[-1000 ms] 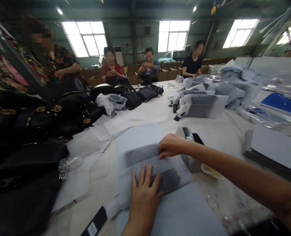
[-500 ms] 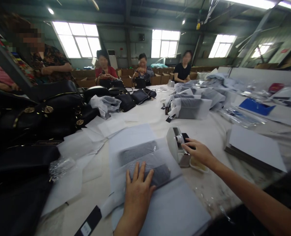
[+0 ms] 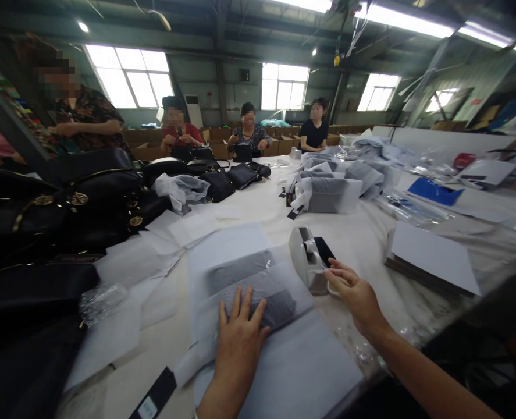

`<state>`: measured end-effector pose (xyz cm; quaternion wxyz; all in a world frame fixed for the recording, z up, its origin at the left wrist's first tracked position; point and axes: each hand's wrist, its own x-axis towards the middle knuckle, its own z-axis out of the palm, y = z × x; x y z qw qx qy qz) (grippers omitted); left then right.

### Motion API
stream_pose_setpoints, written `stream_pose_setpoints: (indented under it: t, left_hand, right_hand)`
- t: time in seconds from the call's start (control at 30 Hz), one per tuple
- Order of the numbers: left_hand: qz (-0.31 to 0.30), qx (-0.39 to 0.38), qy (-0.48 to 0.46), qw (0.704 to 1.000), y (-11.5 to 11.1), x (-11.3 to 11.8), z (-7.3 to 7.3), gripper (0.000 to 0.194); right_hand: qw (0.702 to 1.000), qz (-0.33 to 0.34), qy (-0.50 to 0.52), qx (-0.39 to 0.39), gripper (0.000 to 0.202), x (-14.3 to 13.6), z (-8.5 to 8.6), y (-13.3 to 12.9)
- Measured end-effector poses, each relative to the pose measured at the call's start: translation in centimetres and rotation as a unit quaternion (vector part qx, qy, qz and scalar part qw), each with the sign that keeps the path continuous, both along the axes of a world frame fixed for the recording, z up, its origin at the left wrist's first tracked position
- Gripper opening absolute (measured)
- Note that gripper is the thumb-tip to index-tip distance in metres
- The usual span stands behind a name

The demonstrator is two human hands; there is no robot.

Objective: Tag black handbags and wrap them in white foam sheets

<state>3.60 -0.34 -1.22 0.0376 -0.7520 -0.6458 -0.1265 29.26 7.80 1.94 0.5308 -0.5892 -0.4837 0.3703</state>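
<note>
A dark item wrapped in thin white paper [image 3: 240, 270] lies on a stack of large white sheets [image 3: 310, 372]. My left hand [image 3: 241, 331] rests flat on the wrapped item, fingers spread. A black tag [image 3: 155, 393] sticks out at its lower left. Just right of the item stands a white tape dispenser [image 3: 301, 256], a dark phone-like object [image 3: 324, 250] behind it. My right hand [image 3: 356, 291] is at the dispenser's front end, thumb and fingertips together; what they pinch is too small to make out.
Black bags [image 3: 96, 192] are heaped on the left, beside loose white paper sheets [image 3: 131, 259]. Further back sit wrapped items [image 3: 327, 195]. A stack of white boards [image 3: 432, 256] lies at the right. Several people are around the table's far side.
My right hand has drawn back from the top of the dispenser to its near end, and its fingers have closed together. My left hand stays on the wrapped item. The view has shifted slightly.
</note>
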Motion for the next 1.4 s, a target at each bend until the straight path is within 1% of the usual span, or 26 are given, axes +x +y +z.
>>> stream_pose_setpoints:
  t: [0.1,0.2,0.3,0.37,0.43,0.5,0.53,0.6,0.63,0.7,0.77,0.83,0.9,0.93,1.0,1.07,1.1,1.17,1.27,1.33,1.4]
  left_hand:
    - [0.0,-0.003,0.001,1.0,0.0,0.0,-0.1,0.045]
    - [0.003,-0.005,0.001,1.0,0.1,0.0,-0.2,0.044]
    - [0.0,-0.007,0.0,1.0,0.1,0.0,-0.2,0.044]
    - [-0.004,-0.012,-0.001,1.0,0.2,0.0,0.0,0.044]
    - [-0.004,-0.017,-0.002,1.0,0.2,-0.1,0.2,0.043]
    - [-0.005,-0.02,-0.003,1.0,0.2,-0.1,0.4,0.043]
    - [-0.006,-0.021,-0.004,1.0,0.2,-0.2,0.4,0.042]
    - [-0.007,-0.022,-0.005,1.0,0.2,-0.3,0.4,0.042]
    - [-0.007,-0.023,-0.006,1.0,0.2,-0.3,0.4,0.041]
    - [-0.01,-0.025,-0.013,1.0,0.2,-0.4,0.4,0.041]
    - [-0.018,-0.026,-0.025,0.999,0.2,-0.5,0.5,0.044]
    - [-0.022,-0.031,-0.045,0.998,0.4,-0.8,0.8,0.048]
    - [-0.022,-0.042,-0.08,0.996,0.6,-1.4,1.4,0.051]
    - [-0.023,-0.048,-0.106,0.993,0.7,-1.8,1.8,0.05]
    - [-0.024,-0.059,-0.167,0.984,1.0,-2.7,2.3,0.049]
    - [-0.011,-0.063,-0.225,0.972,1.3,-3.9,2.6,0.049]
    - [0.0,-0.06,-0.25,0.967,1.4,-4.5,2.6,0.049]
    - [0.013,-0.041,-0.292,0.955,1.7,-5.8,2.2,0.051]
    - [0.01,-0.006,-0.348,0.937,2.1,-7.2,1.1,0.054]
    - [0.01,0.0,-0.376,0.927,2.2,-7.7,0.5,0.056]
    - [0.019,-0.001,-0.396,0.918,2.1,-7.9,0.0,0.059]
  right_hand:
    - [0.999,-0.003,0.033,-0.015,0.028,-0.1,-0.5,-2.3]
    - [0.991,0.013,0.099,-0.085,0.033,0.2,-1.9,-3.6]
    - [0.976,0.014,0.163,-0.146,0.038,0.5,-3.5,-3.6]
    - [0.974,0.008,0.163,-0.159,0.039,0.7,-4.1,-3.0]
    - [0.983,0.007,0.103,-0.148,0.038,1.1,-4.1,-2.1]
    - [0.992,0.021,-0.005,-0.122,0.035,1.8,-3.7,-1.2]
    - [0.991,0.032,-0.067,-0.11,0.033,2.3,-3.5,-0.8]
    - [0.977,0.055,-0.186,-0.09,0.029,3.5,-3.0,-0.3]
    - [0.966,0.063,-0.24,-0.074,0.027,4.2,-2.8,-0.3]
    - [0.936,0.075,-0.344,-0.014,0.023,5.6,-2.3,-0.4]
    - [0.892,0.098,-0.437,0.063,0.022,6.8,-1.3,-0.5]
    - [0.843,0.153,-0.501,0.121,0.028,7.6,0.3,-0.3]
    - [0.8,0.232,-0.531,0.153,0.033,7.5,2.4,0.2]
    - [0.779,0.274,-0.539,0.168,0.033,7.0,3.6,0.6]
    - [0.729,0.348,-0.556,0.196,0.031,5.2,5.6,1.5]
    - [0.677,0.403,-0.571,0.231,0.028,2.2,7.0,2.4]
    - [0.655,0.427,-0.572,0.251,0.027,0.5,7.4,2.8]
    - [0.623,0.474,-0.549,0.291,0.025,-3.3,7.8,3.8]
    - [0.589,0.545,-0.492,0.339,0.027,-9.1,7.4,5.7]
    - [0.563,0.579,-0.474,0.352,0.03,-12.7,6.8,7.0]
    - [0.526,0.602,-0.487,0.352,0.031,-15.9,6.3,8.3]
